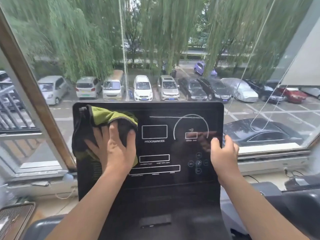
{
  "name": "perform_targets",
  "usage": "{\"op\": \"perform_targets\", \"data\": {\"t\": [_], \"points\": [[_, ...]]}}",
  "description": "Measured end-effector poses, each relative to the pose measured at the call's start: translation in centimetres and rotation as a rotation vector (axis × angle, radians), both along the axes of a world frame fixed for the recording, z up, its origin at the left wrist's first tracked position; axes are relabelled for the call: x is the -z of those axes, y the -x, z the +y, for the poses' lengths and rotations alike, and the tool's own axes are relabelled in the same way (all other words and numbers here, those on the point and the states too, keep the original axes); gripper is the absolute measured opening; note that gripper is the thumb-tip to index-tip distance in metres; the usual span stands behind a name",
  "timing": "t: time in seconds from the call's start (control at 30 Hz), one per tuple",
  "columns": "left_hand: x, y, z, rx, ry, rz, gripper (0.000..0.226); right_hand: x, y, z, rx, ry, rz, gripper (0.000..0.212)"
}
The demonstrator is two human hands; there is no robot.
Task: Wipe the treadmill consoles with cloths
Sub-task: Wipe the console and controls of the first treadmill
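Left hand: the left hand (113,148) lay flat with its fingers spread, palm and fingertips pressing the cloth against the glass.
Right hand: the right hand (225,153) gripped the console's right edge, thumb on the front face and the other fingers curled round behind the edge.
Cloth: the cloth (107,116), green on one side and dark on the other, was bunched under the left hand over the upper left of the panel; a green fold showed above the fingers and another below the palm.
Console: the treadmill console (155,181) was a glossy black panel standing in front of the person, marked with white boxes, an arc dial and a cluster of round button symbols just beside the right hand. The right hand's fingers were mirrored in the glass.
Sill: a pale window sill (259,163) ran behind the panel, with cables (292,174) lying on it at the right; a small flat thing at the left, possibly a phone, was too blurred to name.
Window: a brown window frame (34,94) slanted up at the left, and a bead chain (123,49) hung down the middle of the pane.
Outside: a row of parked cars (143,87) stood below, under hanging willow trees (78,40).
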State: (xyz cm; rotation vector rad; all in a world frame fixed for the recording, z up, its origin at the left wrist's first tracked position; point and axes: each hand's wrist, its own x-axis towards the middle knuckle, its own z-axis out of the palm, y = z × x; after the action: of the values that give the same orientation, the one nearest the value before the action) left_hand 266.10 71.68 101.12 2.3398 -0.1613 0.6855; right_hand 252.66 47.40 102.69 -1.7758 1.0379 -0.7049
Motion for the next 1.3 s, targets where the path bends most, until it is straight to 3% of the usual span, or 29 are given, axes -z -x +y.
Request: {"op": "perform_targets", "data": {"t": [0.17,0.5,0.63,0.9,1.07,1.17,1.3], "points": [[-1.7,0.4,-5.7,0.072,-0.08,-0.081,0.063,1.2,-0.3,-2.8,-0.035,-0.293,0.016,0.06],[0.7,6.0,-17.5,0.37,-0.276,-0.171,0.051,4.0,2.6,-5.7,-0.089,-0.422,-0.288,0.049],[3.7,9.2,-19.5,0.505,-0.351,-0.121,0.047,5.7,4.5,-6.6,-0.02,-0.466,-0.254,0.041],[10.6,15.2,-18.8,0.905,-0.365,0.01,0.053,10.1,8.4,-6.7,0.108,-0.52,-0.148,0.028],[13.6,18.5,-16.7,1.142,-0.376,0.344,0.052,11.6,10.3,-5.5,0.166,-0.48,-0.119,0.021],[14.3,20.3,-15.9,1.197,-0.377,0.473,0.044,12.1,11.4,-4.6,0.192,-0.458,-0.043,0.022],[14.0,20.7,-15.4,1.16,-0.423,0.498,0.046,12.5,12.6,-2.7,0.195,-0.494,-0.032,0.022]]}}
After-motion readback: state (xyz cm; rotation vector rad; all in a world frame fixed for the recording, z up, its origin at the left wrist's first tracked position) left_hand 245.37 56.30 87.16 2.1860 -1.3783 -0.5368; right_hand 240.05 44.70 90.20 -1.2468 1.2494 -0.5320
